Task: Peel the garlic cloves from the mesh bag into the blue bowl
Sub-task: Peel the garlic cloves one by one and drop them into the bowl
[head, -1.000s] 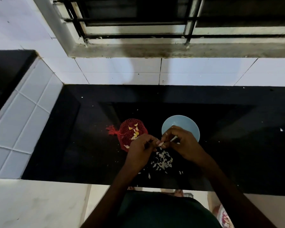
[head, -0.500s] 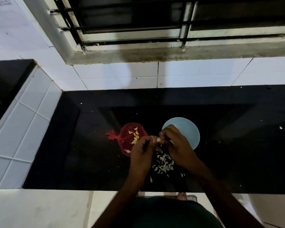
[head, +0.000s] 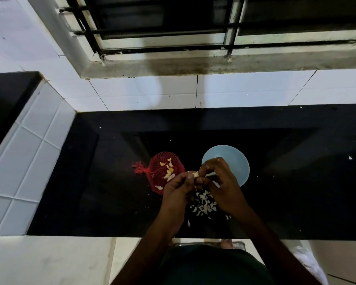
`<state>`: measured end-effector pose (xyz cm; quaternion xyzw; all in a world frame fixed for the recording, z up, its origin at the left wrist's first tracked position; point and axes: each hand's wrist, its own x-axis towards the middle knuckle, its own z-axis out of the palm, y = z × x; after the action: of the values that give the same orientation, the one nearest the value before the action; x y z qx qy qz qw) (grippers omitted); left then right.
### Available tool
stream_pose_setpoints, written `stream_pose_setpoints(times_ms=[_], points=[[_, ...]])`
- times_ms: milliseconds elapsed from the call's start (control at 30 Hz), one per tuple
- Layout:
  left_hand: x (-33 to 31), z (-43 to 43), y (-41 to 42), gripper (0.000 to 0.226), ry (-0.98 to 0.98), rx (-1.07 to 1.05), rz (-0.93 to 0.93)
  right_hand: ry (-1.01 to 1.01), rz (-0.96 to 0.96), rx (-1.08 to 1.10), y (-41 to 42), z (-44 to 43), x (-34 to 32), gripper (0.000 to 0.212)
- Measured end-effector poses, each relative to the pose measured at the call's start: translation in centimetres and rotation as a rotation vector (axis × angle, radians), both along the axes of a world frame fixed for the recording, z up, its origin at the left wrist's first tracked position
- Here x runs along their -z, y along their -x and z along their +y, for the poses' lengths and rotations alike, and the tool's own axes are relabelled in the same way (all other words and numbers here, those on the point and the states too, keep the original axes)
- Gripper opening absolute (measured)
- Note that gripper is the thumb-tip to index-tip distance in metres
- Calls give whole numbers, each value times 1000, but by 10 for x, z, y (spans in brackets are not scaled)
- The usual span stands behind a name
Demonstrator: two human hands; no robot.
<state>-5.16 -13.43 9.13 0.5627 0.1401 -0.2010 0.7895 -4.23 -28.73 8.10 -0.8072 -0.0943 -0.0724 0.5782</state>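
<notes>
Clove status: small pale garlic clove is pinched between both hands just above the glossy black stone desk, between the red mesh bag and the round light-blue bowl. Left hand grips it from the bag side. Right hand has its fingertips curled onto the tip, I'd say working skin loose.

I judge the clove light, firm and slick once bare, with papery skin that tears. Best held at the ends.

The bag is soft and slumped, with more cloves showing through. Heap of white peel scraps lies under the hands toward the desk's near edge. The bowl is just beyond the right hand, a short drop. I see open desk toward the left and right edges.
</notes>
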Motion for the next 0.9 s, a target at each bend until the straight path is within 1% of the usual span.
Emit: stream_pose_setpoints(times_ms=[67, 167, 233, 333, 400, 467, 633, 733, 833, 900], points=[[-1, 0, 0, 22, 44, 61, 28, 36, -26, -34, -3, -6, -9, 22], [-2, -1, 1, 24, 52, 142, 12, 80, -40, -119, -9, -16, -17, 17], [-3, 0, 1, 20, -28, 186, -95, 93, 2, -144, -12, -21, -22, 15], [-2, -2, 0, 20, -180, 200, -318, 108, 8, -169, -12, -24, -26, 17], [0, -5, -2, 19, -210, 176, -437, 136, -11, -187, -12, -25, -28, 19], [2, -7, -5, 17, -211, 148, -496, 168, -28, -193, -13, -24, -29, 21], [2, -16, -5, 16, -245, 43, -524, 166, -97, -136, -12, -15, -35, 26], [2, -20, -4, 15, -275, -12, -548, 204, -181, -81, -11, -11, -32, 19], [5, -21, -3, 14, -288, -35, -538, 241, -194, -9, -9, -2, -25, 11], [6, -20, -3, 16, -283, -40, -508, 234, -181, 46, -7, 5, -21, 14]])
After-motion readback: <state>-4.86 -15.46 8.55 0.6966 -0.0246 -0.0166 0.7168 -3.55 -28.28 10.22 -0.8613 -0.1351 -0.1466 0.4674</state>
